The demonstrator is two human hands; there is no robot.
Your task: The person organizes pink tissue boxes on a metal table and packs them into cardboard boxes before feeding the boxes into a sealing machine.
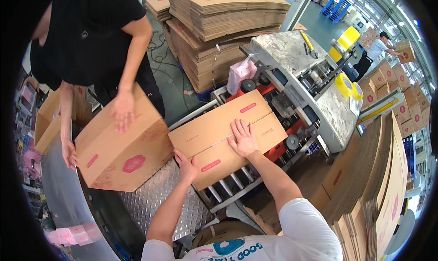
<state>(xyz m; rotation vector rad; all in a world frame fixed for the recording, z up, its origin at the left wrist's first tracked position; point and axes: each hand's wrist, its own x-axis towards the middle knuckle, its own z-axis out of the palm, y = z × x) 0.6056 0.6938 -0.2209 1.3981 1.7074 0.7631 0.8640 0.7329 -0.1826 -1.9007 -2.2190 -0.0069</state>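
A cardboard box (223,133) with its top flaps folded down lies on a roller conveyor (223,192) in front of me. My right hand (242,140) rests flat on its top, fingers spread across the flap seam. At the box's near left corner, my left hand (186,167) grips the edge, with the thumb on the near side and the fingers at the end face. Just left of it, a co-worker's hands (122,113) touch a second cardboard box (130,158), tilted over a diamond-plate metal surface (171,201).
Beyond the held box stands a box-taping machine (296,101) with yellow tape rolls (344,85). Stacks of flattened cartons rise at the back (219,28) and at the right (365,183). An open carton (48,119) sits at the far left. Another person (375,53) handles boxes in the distance.
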